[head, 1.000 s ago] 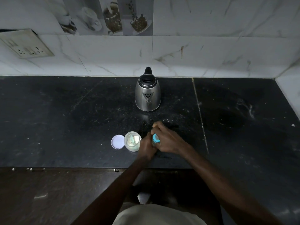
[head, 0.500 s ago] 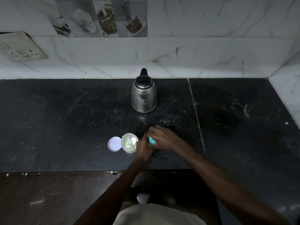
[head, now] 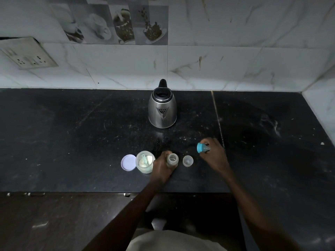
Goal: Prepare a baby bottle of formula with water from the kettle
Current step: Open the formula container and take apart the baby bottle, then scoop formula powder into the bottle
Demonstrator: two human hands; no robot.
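Both hands (head: 162, 166) (head: 214, 154) closed in grips, held apart.

Single view only, head-mounted, wide-angle. Looks forward and steeply down from above the near edge of the dark surface (head: 72, 142), facing the tiled back wall (head: 235, 60). Straight wall lines bowed by the lens toward the frame edges. Kettle (head: 162, 109) near frame centre, at mid-distance; both forearms entering from the bottom edge, left hand (head: 161, 167) and right hand (head: 213, 154) close below centre. No second view for overlap.
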